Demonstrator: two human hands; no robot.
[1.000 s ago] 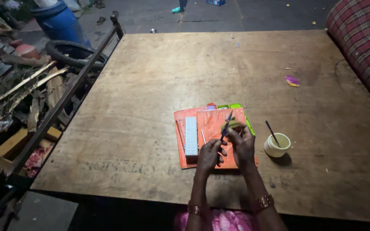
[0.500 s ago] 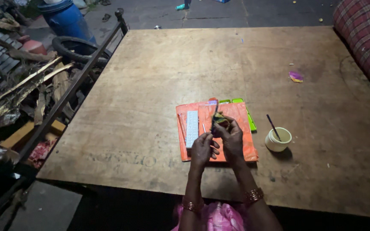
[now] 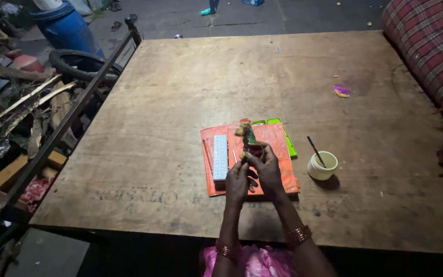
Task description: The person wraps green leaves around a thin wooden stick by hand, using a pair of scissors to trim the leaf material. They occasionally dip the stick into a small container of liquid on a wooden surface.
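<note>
Both hands, left hand [image 3: 237, 178] and right hand [image 3: 267, 169], are gripping a small painted figurine [image 3: 247, 137] over the orange sheet [image 3: 273, 154]; paint cup [image 3: 322, 166] is sitting at 3 o'clock, painting apparently unfinished.

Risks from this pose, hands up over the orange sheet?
Both hands, left hand and right hand, pinch a small painted figure above the orange sheet; a slip would likely drop it onto the white palette. The cup with a brush leaning in it stands close by the right forearm; a sideways move might tip it.
</note>
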